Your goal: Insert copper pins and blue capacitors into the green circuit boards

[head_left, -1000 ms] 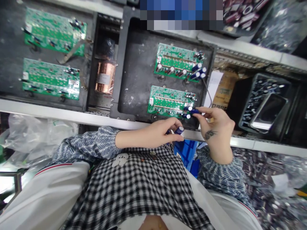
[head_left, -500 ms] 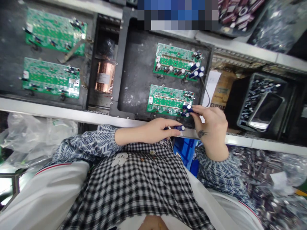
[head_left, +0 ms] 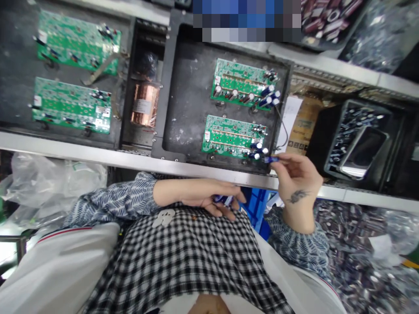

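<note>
My right hand (head_left: 296,181) pinches a blue capacitor (head_left: 271,159) between thumb and fingertips, just off the lower right corner of the near green circuit board (head_left: 225,133). On that corner stand several blue capacitors (head_left: 257,150) with silvery tops. Low in front of the apron, my left hand (head_left: 209,196) is curled around more blue capacitors (head_left: 224,199); its fingers partly hide them. A farther circuit board (head_left: 238,80) carries brown capacitors along its lower edge and several blue ones at its right end.
Both boards lie in a black tray (head_left: 190,109) between metal rails (head_left: 209,172). Two more boards sit in the left tray (head_left: 16,87). At right, a black bin (head_left: 330,131) holds small capacitors and a phone-like object (head_left: 363,152). A copper-coloured roll (head_left: 144,104) lies between the trays.
My right hand has left the capacitor on the near board and moved right and down, now with another capacitor in its fingertips. My left hand has dropped toward the apron and turned.
</note>
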`<action>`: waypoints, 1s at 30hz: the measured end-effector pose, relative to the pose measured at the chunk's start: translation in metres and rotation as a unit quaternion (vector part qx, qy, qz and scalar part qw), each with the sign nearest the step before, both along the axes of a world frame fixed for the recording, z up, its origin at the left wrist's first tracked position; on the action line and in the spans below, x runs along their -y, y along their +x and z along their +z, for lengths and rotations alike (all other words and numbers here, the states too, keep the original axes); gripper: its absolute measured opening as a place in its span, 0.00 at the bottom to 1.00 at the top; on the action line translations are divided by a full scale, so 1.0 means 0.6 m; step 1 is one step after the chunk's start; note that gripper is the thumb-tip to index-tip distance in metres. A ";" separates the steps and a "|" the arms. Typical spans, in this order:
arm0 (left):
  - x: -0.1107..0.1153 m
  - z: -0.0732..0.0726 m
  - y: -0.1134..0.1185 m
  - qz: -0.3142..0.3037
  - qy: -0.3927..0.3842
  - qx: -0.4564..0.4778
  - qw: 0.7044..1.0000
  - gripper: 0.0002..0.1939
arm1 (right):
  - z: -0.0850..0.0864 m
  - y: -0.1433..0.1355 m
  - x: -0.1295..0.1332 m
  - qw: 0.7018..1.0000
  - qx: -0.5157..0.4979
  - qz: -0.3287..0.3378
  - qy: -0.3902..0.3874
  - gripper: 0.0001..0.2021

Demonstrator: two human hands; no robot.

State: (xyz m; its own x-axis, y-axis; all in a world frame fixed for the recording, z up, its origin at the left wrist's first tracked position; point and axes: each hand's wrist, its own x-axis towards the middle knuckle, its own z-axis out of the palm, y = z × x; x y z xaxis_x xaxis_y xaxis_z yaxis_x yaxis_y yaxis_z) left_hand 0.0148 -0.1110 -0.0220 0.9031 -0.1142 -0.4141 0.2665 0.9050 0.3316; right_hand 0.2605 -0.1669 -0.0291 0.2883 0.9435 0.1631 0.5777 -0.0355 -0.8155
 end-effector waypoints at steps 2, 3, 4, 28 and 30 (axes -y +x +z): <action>0.004 0.008 -0.043 -0.018 0.059 0.004 0.998 0.23 | -0.022 0.002 -0.006 0.998 0.001 -0.054 -0.015 0.10; 0.006 0.015 -0.070 -0.010 0.137 -0.014 0.990 0.20 | -0.028 0.001 -0.007 0.997 0.014 -0.065 -0.030 0.11; 0.007 0.024 -0.100 0.010 0.236 -0.050 0.970 0.18 | -0.031 -0.001 -0.007 0.996 0.029 -0.073 -0.043 0.11; -0.026 0.056 -0.239 -0.025 0.675 -0.494 0.548 0.31 | -0.031 -0.025 0.007 0.975 0.206 -0.008 0.081 0.02; -0.027 0.049 -0.237 -0.013 0.675 -0.480 0.560 0.33 | -0.025 -0.031 0.007 0.963 0.247 0.015 0.106 0.03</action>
State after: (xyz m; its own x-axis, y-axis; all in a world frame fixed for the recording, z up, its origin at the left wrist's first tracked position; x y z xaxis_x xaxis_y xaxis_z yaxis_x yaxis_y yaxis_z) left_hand -0.1276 -0.0946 0.0076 0.1957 0.8801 -0.4326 0.9155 -0.0059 0.4022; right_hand 0.2417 -0.1714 -0.0443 0.0999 0.8808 0.4628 0.8956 0.1231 -0.4276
